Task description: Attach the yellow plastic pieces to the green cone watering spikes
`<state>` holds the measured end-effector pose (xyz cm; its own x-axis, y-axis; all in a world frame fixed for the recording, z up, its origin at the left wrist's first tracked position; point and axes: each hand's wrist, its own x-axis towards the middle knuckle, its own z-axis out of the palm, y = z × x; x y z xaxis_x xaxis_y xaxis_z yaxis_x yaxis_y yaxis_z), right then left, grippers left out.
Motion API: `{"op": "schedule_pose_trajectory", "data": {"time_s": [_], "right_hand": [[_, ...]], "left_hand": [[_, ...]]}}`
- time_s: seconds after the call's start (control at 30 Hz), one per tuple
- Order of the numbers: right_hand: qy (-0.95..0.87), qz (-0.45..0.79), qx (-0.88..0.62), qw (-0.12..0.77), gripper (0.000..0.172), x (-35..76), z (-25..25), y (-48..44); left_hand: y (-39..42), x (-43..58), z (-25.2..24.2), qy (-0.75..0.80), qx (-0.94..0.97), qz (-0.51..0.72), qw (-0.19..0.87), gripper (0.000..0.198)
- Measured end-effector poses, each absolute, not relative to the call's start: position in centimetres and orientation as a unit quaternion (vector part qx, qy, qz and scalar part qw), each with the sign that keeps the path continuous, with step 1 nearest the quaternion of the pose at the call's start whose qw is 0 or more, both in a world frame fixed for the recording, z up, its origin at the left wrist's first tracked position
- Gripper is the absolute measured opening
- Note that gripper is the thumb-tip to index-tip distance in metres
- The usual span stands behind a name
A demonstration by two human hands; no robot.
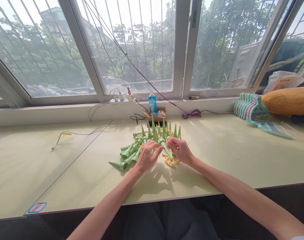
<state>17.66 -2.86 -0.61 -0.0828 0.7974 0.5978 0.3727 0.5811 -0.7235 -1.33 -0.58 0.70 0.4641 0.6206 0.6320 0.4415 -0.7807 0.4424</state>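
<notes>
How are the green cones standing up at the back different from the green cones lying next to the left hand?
The standing cones point their tips up; the lying cones rest on their sides. The standing cones are farther back, near the bottle; the lying cones are heaped beside the left hand. Both kinds are pale green and pointed.

A drink bottle (153, 103) stands by a small cardboard box (157, 117) (coiled red wires (192, 114) to its right).
</notes>
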Motion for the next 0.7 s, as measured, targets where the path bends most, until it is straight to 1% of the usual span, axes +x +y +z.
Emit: {"op": "schedule_pose_trajectory", "data": {"time_s": [0.13,0.33,0.53,0.7], "right_hand": [[-0.708,0.204,-0.411,0.537,0.040,17.73,-0.64,-2.86],[-0.711,0.199,-0.409,0.536,0.040,17.63,-0.51,-2.92],[-0.717,0.189,-0.408,0.532,0.040,17.78,-0.53,-2.87],[-0.721,0.180,-0.425,0.517,0.047,17.85,-0.89,-2.64]], "left_hand": [[-0.54,-1.35,0.60,0.308,0.849,0.413,0.121,0.037],[-0.60,-1.36,0.70,0.311,0.843,0.419,0.130,0.041],[-0.53,-1.43,0.75,0.307,0.841,0.426,0.126,0.032],[-0.27,-1.52,0.37,0.281,0.850,0.432,0.106,0.029]]}}
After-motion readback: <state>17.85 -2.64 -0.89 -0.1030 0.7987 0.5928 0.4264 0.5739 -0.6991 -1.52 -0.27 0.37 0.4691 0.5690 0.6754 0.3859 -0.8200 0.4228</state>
